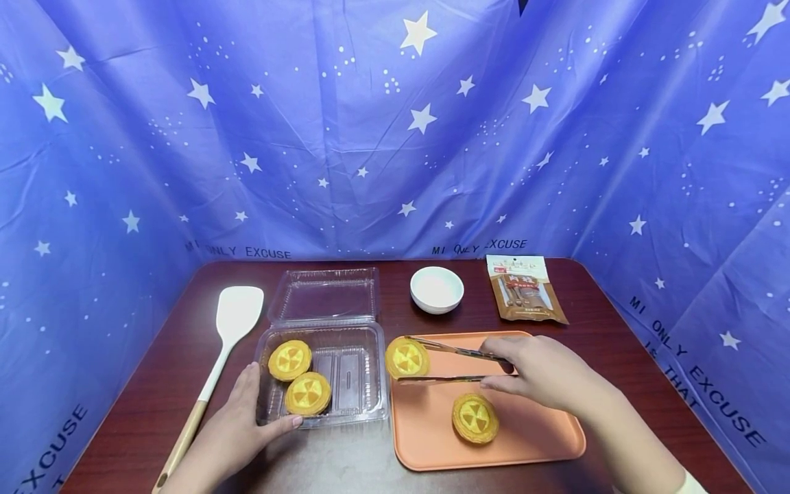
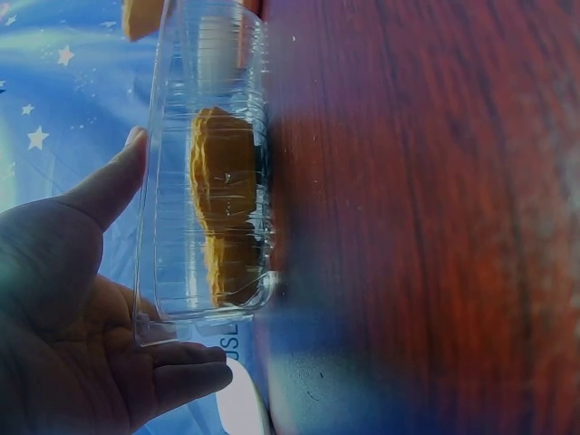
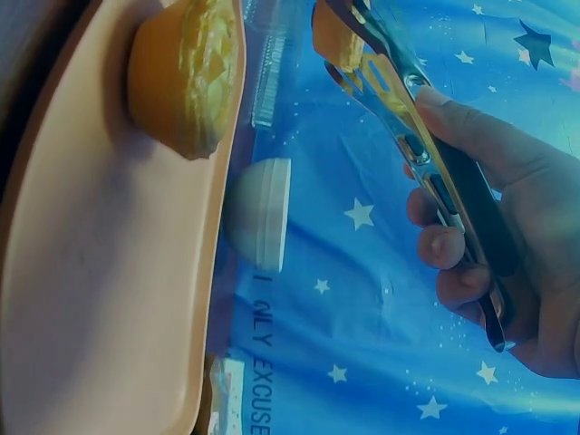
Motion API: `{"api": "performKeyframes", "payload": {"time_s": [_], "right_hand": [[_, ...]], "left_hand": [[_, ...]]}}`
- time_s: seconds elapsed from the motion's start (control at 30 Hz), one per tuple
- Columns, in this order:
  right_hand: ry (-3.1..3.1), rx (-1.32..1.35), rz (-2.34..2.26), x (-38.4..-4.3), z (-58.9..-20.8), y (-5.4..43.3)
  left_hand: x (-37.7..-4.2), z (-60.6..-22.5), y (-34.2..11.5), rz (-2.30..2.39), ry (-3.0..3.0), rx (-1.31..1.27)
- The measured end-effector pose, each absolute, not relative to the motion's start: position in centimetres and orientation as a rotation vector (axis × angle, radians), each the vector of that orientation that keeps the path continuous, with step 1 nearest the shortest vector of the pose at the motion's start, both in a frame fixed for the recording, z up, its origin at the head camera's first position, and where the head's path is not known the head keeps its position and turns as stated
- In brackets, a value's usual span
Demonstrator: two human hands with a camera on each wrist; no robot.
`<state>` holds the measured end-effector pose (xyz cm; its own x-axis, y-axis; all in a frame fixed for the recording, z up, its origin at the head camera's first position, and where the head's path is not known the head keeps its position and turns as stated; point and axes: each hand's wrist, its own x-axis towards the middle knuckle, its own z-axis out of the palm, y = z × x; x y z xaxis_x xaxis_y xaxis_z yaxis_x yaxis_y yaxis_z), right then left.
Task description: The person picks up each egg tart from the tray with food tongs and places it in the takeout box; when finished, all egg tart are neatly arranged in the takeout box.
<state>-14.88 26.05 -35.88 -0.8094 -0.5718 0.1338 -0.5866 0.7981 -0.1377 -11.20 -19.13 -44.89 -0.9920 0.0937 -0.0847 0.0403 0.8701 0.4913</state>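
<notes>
My right hand (image 1: 549,370) grips metal tongs (image 1: 465,353) with dark handles. Between their tips is an egg tart (image 1: 407,358), raised over the left edge of an orange tray (image 1: 524,446). Another egg tart (image 1: 475,417) lies on that tray. To the left stands a clear plastic container (image 1: 358,406), its lid (image 1: 327,296) folded back. Two egg tarts (image 1: 290,360) sit side by side in its left half. At the container's front left corner is my left hand (image 1: 237,429), fingers straight along the side. In the left wrist view its thumb (image 2: 116,181) touches the rim.
A white spatula (image 1: 239,312) with a wooden handle lies at the left. Behind the tray stand a white bowl (image 1: 437,291) and a brown-and-white packet (image 1: 527,291). A blue star-printed curtain (image 1: 345,123) surrounds the back and sides of the wooden table (image 1: 623,343).
</notes>
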Motion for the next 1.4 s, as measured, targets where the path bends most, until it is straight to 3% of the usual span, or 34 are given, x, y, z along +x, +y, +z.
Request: {"api": "performKeyframes", "payload": {"time_s": [1.4], "right_hand": [[-2.799, 1.029, 0.134, -19.4, -39.4, 15.6]], "left_hand": [[-11.2, -45.1, -19.3, 0.751, 2.929, 0.104]]}}
